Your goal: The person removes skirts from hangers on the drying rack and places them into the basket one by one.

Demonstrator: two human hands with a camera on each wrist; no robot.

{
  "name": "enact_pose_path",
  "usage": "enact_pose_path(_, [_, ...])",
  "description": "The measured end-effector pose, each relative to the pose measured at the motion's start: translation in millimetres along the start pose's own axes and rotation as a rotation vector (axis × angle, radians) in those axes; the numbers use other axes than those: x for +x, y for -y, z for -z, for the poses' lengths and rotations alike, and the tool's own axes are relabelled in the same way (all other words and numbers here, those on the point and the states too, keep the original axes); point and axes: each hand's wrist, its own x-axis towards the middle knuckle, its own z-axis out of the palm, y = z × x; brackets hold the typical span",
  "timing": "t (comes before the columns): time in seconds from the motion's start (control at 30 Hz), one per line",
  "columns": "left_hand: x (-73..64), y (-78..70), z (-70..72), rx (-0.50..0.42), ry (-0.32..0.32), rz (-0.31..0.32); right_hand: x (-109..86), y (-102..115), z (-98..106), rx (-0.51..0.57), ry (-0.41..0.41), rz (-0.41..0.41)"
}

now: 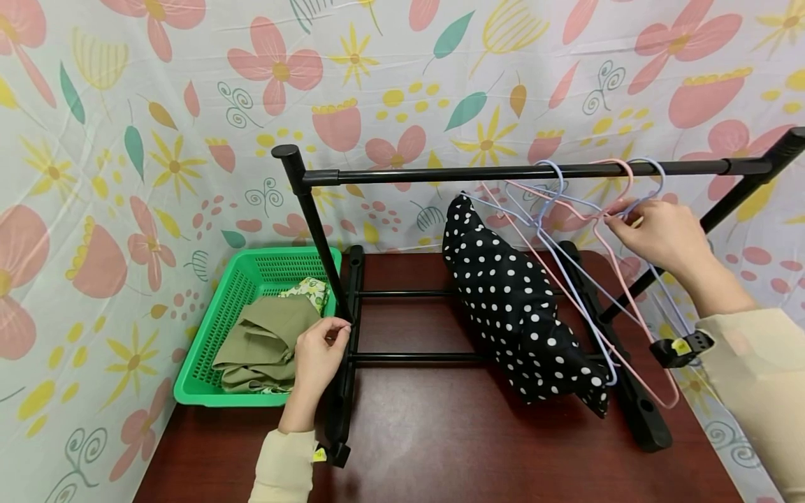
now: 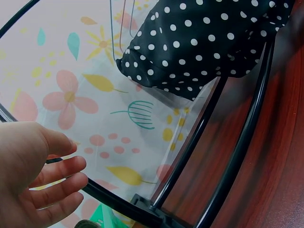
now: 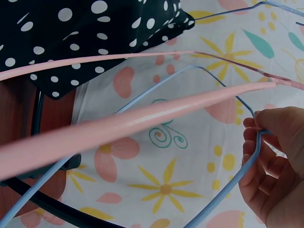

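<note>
A red-brown desk fills the lower middle of the head view. On it stands a black rack, its rail crossing the frame from upper centre to upper right; its tubes look stiff. The green basket sits at left, holding olive cloth, soft and probably easy to crush.

Right of centre hangs the polka-dot garment, apparently on the left blue hanger. It looks limp and light, apt to slip off the thin frame. The pink hanger and right blue hanger hook over the rail at upper right. Both should be light and springy, smooth enough to swivel or catch on each other; the neck below the hook seems the surest hold.

The right hand has its fingers narrowed there, pinching the right blue hanger. At lower left of centre, the left hand is beside the rack's upright, fingers loosely bent, gripping nothing; I cannot tell whether they touch the tube.
</note>
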Motion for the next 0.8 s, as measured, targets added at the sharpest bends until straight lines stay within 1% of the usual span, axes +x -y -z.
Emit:
enact_pose_path(0.23, [2.2, -0.2, -0.1, 0.001, 0.003, -0.003, -4.6, 2.1, 5.9, 0.012, 0.015, -0.006])
enact_pose_path(0.43, [1.5, -0.3, 1.3, -0.002, 0.007, 0.003, -11.4, 5.3, 13.4, 0.004, 0.037, -0.014])
enact_pose_path(0.8, [3.6, -1.8, 3.5, 0.004, -0.006, -0.012, -23.8, 5.3, 26.2, 0.030, -0.061, 0.028])
